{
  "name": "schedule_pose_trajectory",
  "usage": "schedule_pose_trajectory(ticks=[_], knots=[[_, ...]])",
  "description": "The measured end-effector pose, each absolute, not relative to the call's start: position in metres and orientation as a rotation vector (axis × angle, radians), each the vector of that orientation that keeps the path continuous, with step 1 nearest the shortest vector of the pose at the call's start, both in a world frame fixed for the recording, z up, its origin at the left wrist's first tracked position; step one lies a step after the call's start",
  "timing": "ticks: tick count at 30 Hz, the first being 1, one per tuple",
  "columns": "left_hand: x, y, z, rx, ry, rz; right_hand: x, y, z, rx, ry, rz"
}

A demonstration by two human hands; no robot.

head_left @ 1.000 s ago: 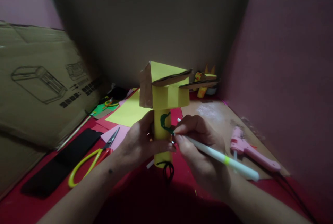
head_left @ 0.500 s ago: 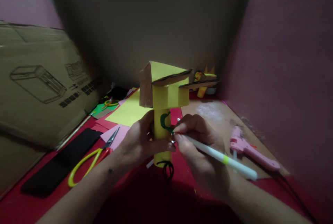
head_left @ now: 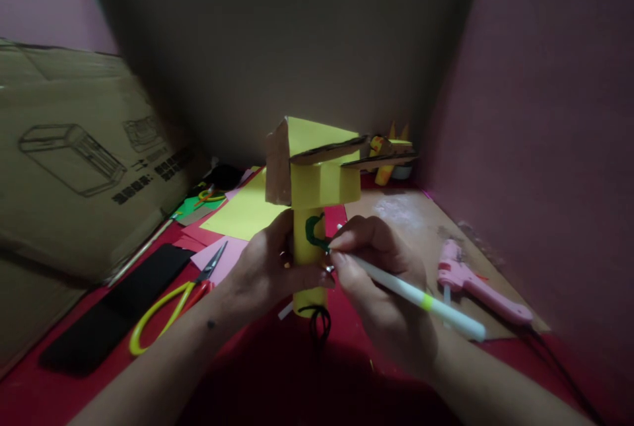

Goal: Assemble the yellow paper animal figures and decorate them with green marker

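My left hand (head_left: 277, 267) is closed round a yellow paper tube (head_left: 308, 254), holding it upright. On top of the tube sits a yellow and brown cardboard piece (head_left: 324, 181) with flaps sticking out to the right. A loop of black cord (head_left: 320, 323) hangs at the tube's lower end. My right hand (head_left: 376, 267) pinches a white marker (head_left: 403, 288) with a lime band. Its tip, partly hidden by my fingers, is at the end of a dark green curved mark (head_left: 313, 231) on the tube.
Scissors (head_left: 185, 304) and a black flat object (head_left: 116, 310) lie left on the red surface, near yellow paper (head_left: 242, 214). A pink glue gun (head_left: 478, 287) rests on a brown board (head_left: 411, 214) at right. A cardboard box (head_left: 74, 168) stands left; a yellow craft figure (head_left: 389, 155) is behind.
The marker and my right hand have shifted very slightly, the marker's rear end a little to the left. My left hand and the tube look almost unmoved.
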State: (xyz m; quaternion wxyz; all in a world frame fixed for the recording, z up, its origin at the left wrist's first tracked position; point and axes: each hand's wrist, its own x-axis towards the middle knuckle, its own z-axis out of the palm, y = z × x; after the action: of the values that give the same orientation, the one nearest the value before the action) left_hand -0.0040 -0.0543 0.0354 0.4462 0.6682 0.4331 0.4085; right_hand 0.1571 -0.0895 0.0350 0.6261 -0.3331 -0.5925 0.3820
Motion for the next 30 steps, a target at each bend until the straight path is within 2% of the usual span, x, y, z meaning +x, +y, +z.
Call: schedule_pose_trajectory(ticks=[30], knots=[[-0.0114,-0.0501,0.0272,1.662,0.956,1.060,0.1631,-0.0856,0.0348,-0.683,-1.453,0.772]])
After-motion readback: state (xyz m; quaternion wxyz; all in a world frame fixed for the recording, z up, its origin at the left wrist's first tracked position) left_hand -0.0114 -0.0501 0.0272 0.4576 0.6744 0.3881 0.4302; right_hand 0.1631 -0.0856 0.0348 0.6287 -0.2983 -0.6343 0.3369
